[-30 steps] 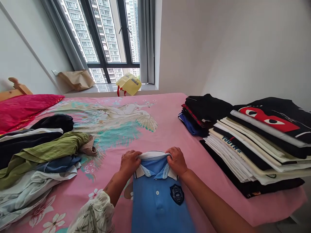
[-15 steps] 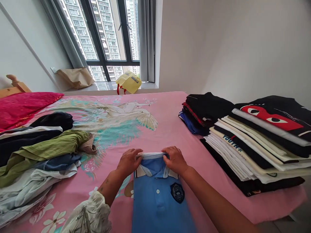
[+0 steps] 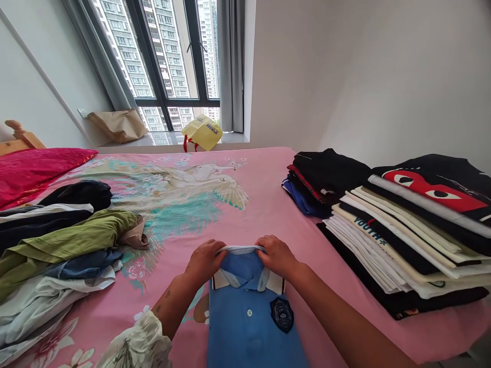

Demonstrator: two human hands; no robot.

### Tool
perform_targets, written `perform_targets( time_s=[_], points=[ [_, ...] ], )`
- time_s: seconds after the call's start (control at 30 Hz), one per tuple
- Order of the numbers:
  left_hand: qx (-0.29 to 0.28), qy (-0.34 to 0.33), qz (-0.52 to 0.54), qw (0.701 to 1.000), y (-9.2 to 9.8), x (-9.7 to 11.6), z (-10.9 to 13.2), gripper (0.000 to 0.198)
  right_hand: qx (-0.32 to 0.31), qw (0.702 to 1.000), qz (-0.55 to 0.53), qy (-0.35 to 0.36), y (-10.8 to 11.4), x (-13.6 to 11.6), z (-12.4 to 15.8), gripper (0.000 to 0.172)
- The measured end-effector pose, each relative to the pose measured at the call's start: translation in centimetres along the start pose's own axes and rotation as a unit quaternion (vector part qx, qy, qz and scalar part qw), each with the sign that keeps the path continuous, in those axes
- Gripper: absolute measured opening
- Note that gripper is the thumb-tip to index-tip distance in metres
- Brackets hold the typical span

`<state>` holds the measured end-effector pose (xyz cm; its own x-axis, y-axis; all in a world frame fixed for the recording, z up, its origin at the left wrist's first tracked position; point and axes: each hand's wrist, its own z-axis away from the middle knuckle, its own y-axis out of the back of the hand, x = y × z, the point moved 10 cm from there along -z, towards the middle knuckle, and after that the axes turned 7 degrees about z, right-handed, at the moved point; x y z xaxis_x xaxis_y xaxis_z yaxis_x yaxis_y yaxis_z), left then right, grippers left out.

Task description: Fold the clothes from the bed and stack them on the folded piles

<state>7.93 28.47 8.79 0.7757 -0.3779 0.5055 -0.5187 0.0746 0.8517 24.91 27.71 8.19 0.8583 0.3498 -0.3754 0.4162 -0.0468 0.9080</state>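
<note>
- Pinching the left end of the white collar (image 3: 240,250) with the left hand (image 3: 205,261), fingers curled shut over the raised back edge.
- Clamping the right end of the same collar with the right hand (image 3: 278,255), fingers folded over the fabric in the same way; thumbs hidden.
- Resting near each other, parted only by the width of the collar.
- Lying flat under both hands on the pink bedsheet (image 3: 264,204): blue polo shirt (image 3: 245,335), folded narrow, buttons and badge (image 3: 282,313) facing up.
- Standing near the right hand, untouched: stack of folded shirts (image 3: 402,240).
- Lying well apart from the left hand: heap of loose clothes (image 3: 65,245).
</note>
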Motion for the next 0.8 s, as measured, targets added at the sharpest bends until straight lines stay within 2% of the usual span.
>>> perform_targets(
  time_s=[0.1,0.2,0.3,0.37,0.5,0.6,0.67,0.77,0.8],
  points=[
    [-0.017,0.018,0.019,1.0,-0.5,-0.2,0.1,0.022,0.007,1.0,-0.004,-0.019,0.2,0.3,0.0,0.018],
    [-0.008,0.044,0.048,0.998,-0.4,-0.4,0.0,0.018,-0.055,0.995,-0.076,-0.029,-1.1,0.4,-0.3,0.029],
    [-0.043,0.052,0.115,0.991,-1.2,-0.3,-0.2,0.018,-0.095,0.988,-0.116,-0.038,-1.8,0.4,-0.6,0.029],
    [-0.036,0.073,0.115,0.99,-1.3,-0.6,-0.4,0.019,-0.08,0.991,-0.101,-0.028,-1.5,0.1,-1.0,0.023],
    [0.042,0.114,0.059,0.991,-0.1,-1.6,-0.5,0.018,-0.007,0.999,-0.035,-0.03,-0.2,-0.1,-1.2,0.016],
    [0.014,0.135,0.09,0.987,-0.9,-2.4,-0.2,0.019,-0.018,0.998,-0.052,-0.034,-0.5,0.3,-1.0,0.016],
    [0.002,0.133,0.074,0.988,-0.9,-2.6,0.0,0.02,-0.022,0.998,-0.044,-0.037,-0.6,0.7,-0.9,0.015],
    [0.025,0.109,-0.008,0.994,0.0,-2.2,0.2,0.023,-0.015,0.999,0.015,-0.025,-0.3,0.7,-0.9,0.012],
    [0.031,0.115,-0.006,0.993,0.2,-2.2,0.2,0.024,-0.016,0.999,0.03,-0.019,-0.4,0.6,-0.9,0.012]
  ],
)
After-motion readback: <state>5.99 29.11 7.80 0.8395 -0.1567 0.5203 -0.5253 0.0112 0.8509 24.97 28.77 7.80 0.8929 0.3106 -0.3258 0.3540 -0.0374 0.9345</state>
